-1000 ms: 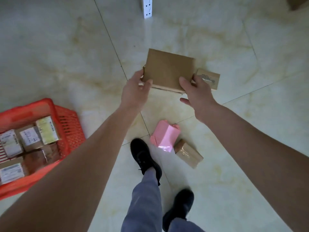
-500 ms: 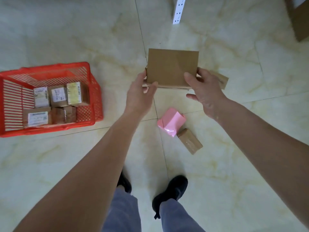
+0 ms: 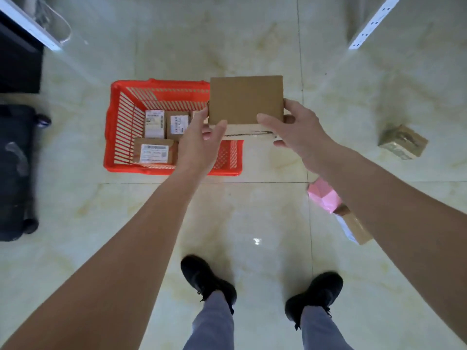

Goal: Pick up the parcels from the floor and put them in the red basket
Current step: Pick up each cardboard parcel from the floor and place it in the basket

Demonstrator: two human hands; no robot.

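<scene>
Fingers (image 3: pixel 274 123) of the right hand (image 3: pixel 298 132) curl round the right end of a flat brown cardboard parcel (image 3: pixel 246 99), thumb on its upper face and the rest wrapped beneath, while the left hand (image 3: pixel 199 145) pinches the parcel's left end between thumb and fingertips. In the head view, the only one given, both hands hold this parcel in the air over the right part of the red basket (image 3: pixel 118 127), so that it hides the basket's far right corner; it has not been lowered inside. Three labelled parcels (image 3: pixel 154 150) show plainly on the basket floor, left of the held one, with the edge of what may be a fourth just beside the left hand. On the floor (image 3: pixel 252 223), to the right of the basket, three parcels are left: a taped brown one (image 3: pixel 403 141) well apart from the basket, a pink one (image 3: pixel 322 195) nearer, and a brown box (image 3: pixel 355 227) touching the pink one, both partly behind the right forearm. By my judgement the job is past halfway: this parcel needs only setting down, then three more trips. A dark object (image 3: pixel 15 173) stands left of the basket.
</scene>
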